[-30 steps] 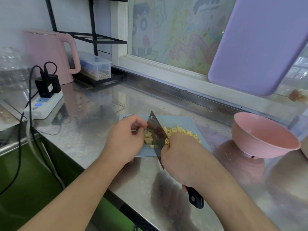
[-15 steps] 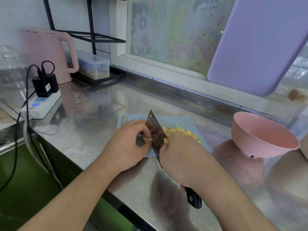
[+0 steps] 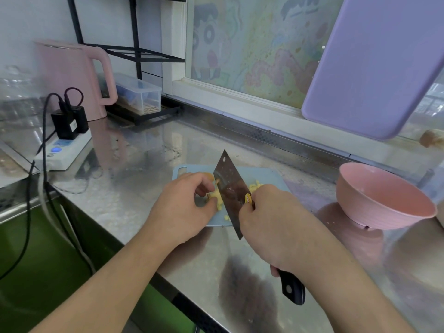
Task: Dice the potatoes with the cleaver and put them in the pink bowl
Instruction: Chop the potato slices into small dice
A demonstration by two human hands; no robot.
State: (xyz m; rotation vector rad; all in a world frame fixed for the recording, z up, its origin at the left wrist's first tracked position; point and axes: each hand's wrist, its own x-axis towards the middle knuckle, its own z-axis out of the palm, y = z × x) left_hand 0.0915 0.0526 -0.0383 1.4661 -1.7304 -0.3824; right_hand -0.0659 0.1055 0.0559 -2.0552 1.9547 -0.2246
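A light blue cutting board (image 3: 262,174) lies on the steel counter. My right hand (image 3: 276,222) grips the cleaver (image 3: 229,186) by its black handle, blade edge down on the board. My left hand (image 3: 182,207) pinches a small piece of yellow potato (image 3: 214,194) right against the blade's left face. A pile of diced potato (image 3: 254,187) shows just beyond my right hand, mostly hidden by it. The pink bowl (image 3: 382,200) stands to the right of the board, tilted, with only a few crumbs visible inside.
A pink kettle (image 3: 72,78), a power strip (image 3: 63,150) with black plugs and cables, and a clear plastic box (image 3: 139,93) on a black rack sit at the back left. A purple board (image 3: 374,66) leans against the window. The counter's front edge runs just below my wrists.
My left hand has slid closer to the blade and now pinches a smaller potato piece. The cleaver has lifted and come down again in nearly the same spot.
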